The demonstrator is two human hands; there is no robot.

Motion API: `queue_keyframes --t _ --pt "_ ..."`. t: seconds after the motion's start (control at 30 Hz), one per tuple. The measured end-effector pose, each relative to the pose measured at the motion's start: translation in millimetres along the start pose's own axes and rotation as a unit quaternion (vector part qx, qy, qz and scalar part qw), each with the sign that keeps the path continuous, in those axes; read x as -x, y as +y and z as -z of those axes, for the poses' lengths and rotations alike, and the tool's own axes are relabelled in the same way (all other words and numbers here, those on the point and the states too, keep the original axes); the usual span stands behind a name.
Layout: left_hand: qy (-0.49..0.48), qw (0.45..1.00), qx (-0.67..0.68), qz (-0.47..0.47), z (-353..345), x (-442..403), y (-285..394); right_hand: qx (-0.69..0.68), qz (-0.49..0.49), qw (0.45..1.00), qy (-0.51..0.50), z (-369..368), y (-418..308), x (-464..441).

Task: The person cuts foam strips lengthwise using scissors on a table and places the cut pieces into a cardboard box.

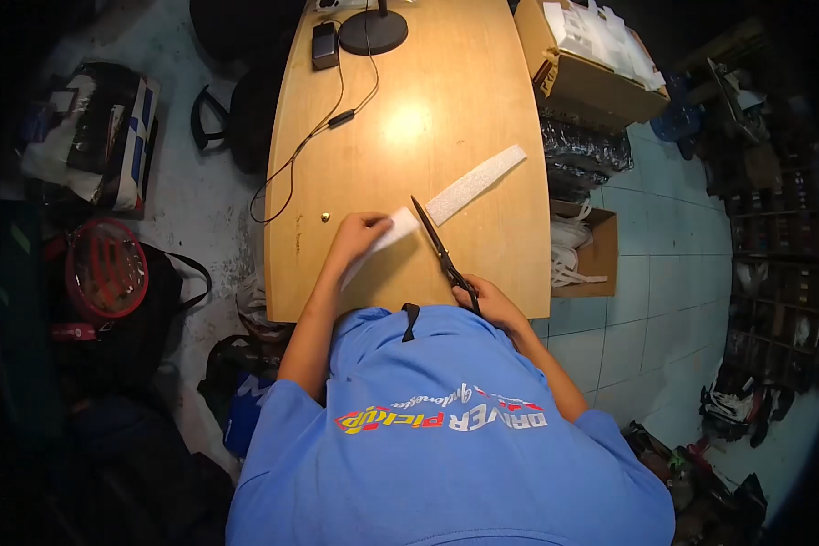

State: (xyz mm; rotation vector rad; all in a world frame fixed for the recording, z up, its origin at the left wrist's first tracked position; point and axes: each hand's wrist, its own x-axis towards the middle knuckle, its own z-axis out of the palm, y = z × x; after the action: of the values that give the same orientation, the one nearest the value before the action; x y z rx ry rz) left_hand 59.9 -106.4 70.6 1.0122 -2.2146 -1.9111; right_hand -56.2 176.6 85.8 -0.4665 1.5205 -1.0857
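My left hand [359, 238] pinches a white foam strip [400, 227] near its middle, and the lower part of that strip hangs toward my body. The fingers of my right hand [490, 300] are wrapped round the handles of black scissors [441, 253]. Their blades look closed and point away from me, with the tip just beyond the right end of the held strip. To the right of the blades, a second foam strip [479, 184] lies flat and slanted on the wooden table [482, 100].
A round black stand base [373, 32], a black power bank [325, 45] and a looped cable [291, 164] occupy the far left. A small gold-coloured round object [325, 217] sits near the left edge. Cardboard boxes [601, 86] stand beyond the right edge.
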Motion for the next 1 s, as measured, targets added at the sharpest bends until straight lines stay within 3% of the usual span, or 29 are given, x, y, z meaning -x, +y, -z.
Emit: queue_keyframes --t 0.13,0.17,0.23,0.3,0.37,0.47,0.57,0.67,0.83,1.0 --pt "0.116 0.989 -0.062 -0.061 6.4 -7.7 52.3 -0.054 0.02 0.997 0.048 6.4 -0.7 21.3" --pt "0.127 0.983 -0.069 -0.112 -2.7 -16.1 69.6 -0.049 0.019 0.996 0.069 11.6 -0.2 29.2" --pt "0.119 0.971 -0.089 -0.188 -29.1 -45.5 98.1 -0.037 0.016 0.993 0.111 23.3 3.6 45.9" --pt "0.073 0.964 -0.112 -0.23 -62.7 -81.5 119.6 0.074 0.062 0.969 0.226 29.9 13.9 56.3" --pt "0.047 0.968 -0.109 -0.223 -98.9 -112.4 142.5 0.148 0.066 0.938 0.307 34.1 8.4 67.2" --pt "0.018 0.959 -0.172 -0.224 -142.0 -156.6 152.9 0.196 -0.014 0.922 0.333 33.1 -22.7 77.9" --pt "-0.007 0.938 -0.237 -0.251 -171.2 -187.2 132.9 0.206 0.038 0.897 0.39 30.4 -8.2 68.3" --pt "0.087 0.892 -0.376 -0.235 -178.9 -163.2 130.3 0.232 0.04 0.878 0.418 28.6 10.4 59.4" --pt "0.02 0.86 -0.475 -0.186 -165.0 -116.2 134.9 0.29 0.037 0.856 0.425 19.4 19.3 54.3" --pt "0.024 0.871 -0.445 -0.205 -168.4 -134.2 99.1 0.351 0.012 0.844 0.406 14.2 20.6 57.4"
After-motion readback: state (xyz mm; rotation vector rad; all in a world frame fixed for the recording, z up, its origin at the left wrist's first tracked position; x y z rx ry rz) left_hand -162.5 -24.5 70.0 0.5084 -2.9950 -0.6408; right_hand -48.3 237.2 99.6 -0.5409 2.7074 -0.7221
